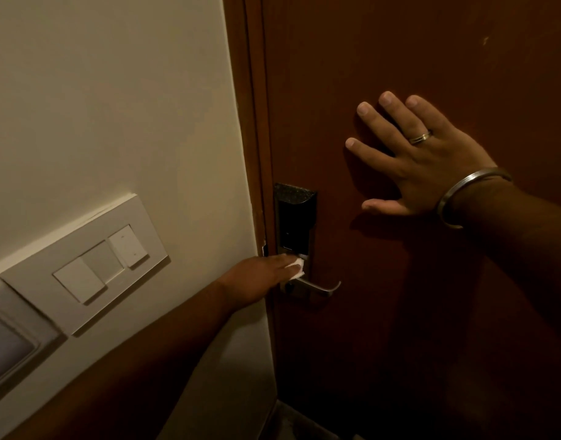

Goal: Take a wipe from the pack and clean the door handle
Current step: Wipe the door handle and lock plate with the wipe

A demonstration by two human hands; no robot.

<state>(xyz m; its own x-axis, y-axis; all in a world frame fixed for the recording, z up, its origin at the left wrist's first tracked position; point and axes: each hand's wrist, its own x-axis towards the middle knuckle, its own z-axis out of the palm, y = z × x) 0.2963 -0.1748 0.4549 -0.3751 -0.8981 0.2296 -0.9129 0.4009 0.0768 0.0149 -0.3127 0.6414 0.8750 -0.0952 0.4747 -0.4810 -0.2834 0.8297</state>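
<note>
A silver lever door handle (320, 286) sticks out to the right from a metal lock plate with a black panel (295, 217) on a dark brown door (431, 58). My left hand (260, 277) reaches in from the lower left and presses a small white wipe (297, 268) against the plate just above the handle's pivot. The wipe is mostly hidden under my fingers. My right hand (418, 160) lies flat on the door above and to the right of the lock, fingers spread, holding nothing. The wipe pack is out of sight.
A cream wall (114, 106) fills the left side. On it sits a white switch panel (98, 265) with rocker switches, and part of a second panel (9, 344) shows at the far left. The brown door frame (253, 122) runs between wall and door.
</note>
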